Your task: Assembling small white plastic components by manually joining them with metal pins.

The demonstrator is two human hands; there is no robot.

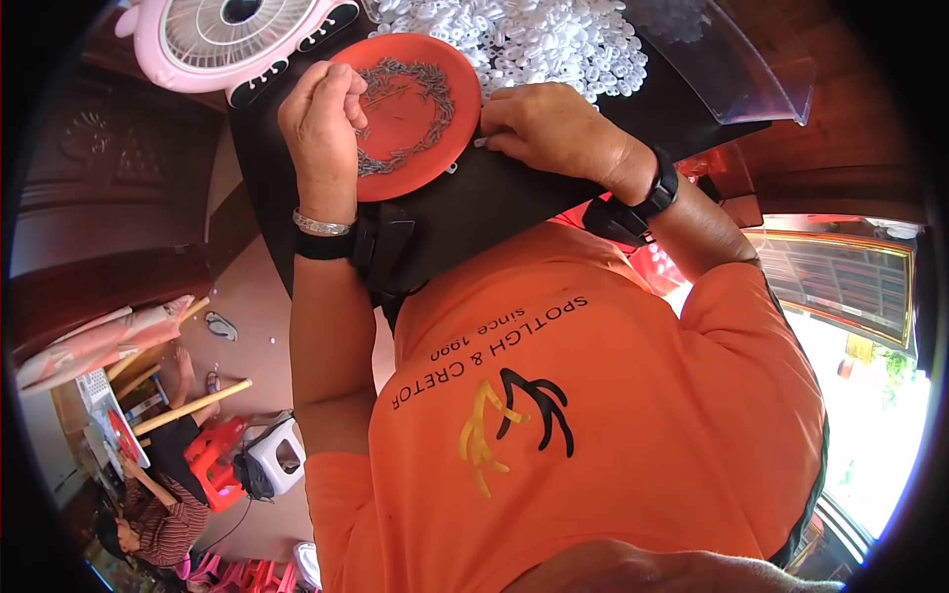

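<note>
A round red plate (403, 119) lies on the black table, with a ring of small grey metal screws or nails (435, 84) around its inside. My left hand (324, 124) is over the plate's left side, fingers curled together; anything inside them is hidden. To the right of the plate, my right hand (554, 133) pinches close to the tabletop. A small whitish piece (481, 142) shows at its fingertips. Another little white piece (452, 168) sits by the plate's lower right rim. Beyond my right hand spreads a heap of white plastic pieces (554, 44), oval with holes.
A pink fan (237, 35) stands at the far left of the black table (474, 198). A clear plastic tray (741, 74) is at the table's far right. Off to the lower left, another person (158, 514) sits near red (213, 460) and white stools (277, 455).
</note>
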